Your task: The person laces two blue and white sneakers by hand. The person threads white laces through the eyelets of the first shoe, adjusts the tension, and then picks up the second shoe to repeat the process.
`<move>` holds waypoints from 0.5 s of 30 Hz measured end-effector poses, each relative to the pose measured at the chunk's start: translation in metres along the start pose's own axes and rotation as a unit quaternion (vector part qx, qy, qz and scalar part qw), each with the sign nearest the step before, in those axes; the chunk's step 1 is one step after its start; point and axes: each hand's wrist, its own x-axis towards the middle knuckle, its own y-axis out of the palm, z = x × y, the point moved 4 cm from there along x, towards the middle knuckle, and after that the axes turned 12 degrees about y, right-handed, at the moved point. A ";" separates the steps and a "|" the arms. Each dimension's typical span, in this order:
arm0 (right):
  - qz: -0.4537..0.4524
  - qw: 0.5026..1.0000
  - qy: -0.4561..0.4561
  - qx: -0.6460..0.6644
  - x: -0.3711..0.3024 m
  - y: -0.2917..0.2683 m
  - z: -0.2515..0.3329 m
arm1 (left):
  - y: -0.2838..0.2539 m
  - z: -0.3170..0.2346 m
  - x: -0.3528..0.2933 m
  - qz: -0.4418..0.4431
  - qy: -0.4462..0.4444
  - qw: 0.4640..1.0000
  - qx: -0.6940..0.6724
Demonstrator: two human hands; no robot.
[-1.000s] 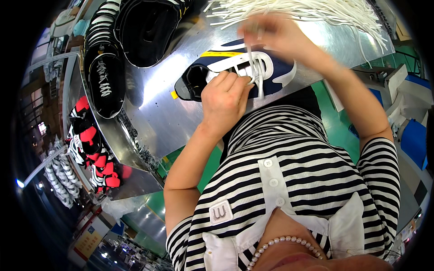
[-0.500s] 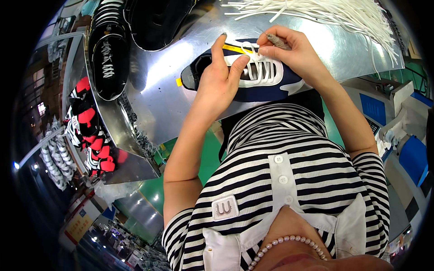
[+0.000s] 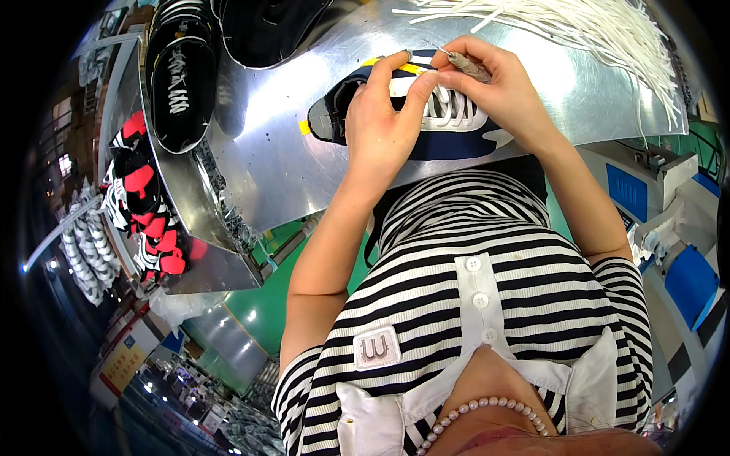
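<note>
A navy and white lace-up shoe (image 3: 449, 144) with yellow trim lies on its sole on the metal table, toe to the right. My left hand (image 3: 384, 114) grips it near the collar, index finger bent over its far side and thumb on the lacing. My right hand (image 3: 494, 83) is closed round an awl-like tool (image 3: 470, 68) with a wrapped greyish-tan handle and thin metal tip. Its thumb and fingertip meet my left thumb over the white shoelace (image 3: 455, 108), which crosses the shoe's opening. Whether the fingertips also pinch the lace is hidden.
A pile of loose white laces (image 3: 578, 38) lies at the table's far right. Black shoes (image 3: 181, 99) stand at the far left. Red, black and white shoe pieces (image 3: 156, 220) sit beyond the table's left side. The metal table (image 3: 281, 152) ends just before my waist.
My left hand has shifted right along the shoe, its index finger now bent and its thumb against my right fingertips. The standing lace loop is no longer visible. The tool stays in my right hand.
</note>
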 end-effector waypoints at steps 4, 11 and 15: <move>0.095 0.991 0.070 0.056 -0.003 -0.006 0.005 | -0.003 0.004 0.002 -0.042 -0.046 0.986 -0.155; 0.030 0.990 0.078 0.111 -0.005 -0.010 -0.007 | -0.004 -0.004 0.002 0.084 0.020 0.996 0.000; 0.021 0.990 0.069 0.122 -0.006 -0.009 -0.009 | -0.011 0.003 0.006 0.133 -0.109 0.930 -0.324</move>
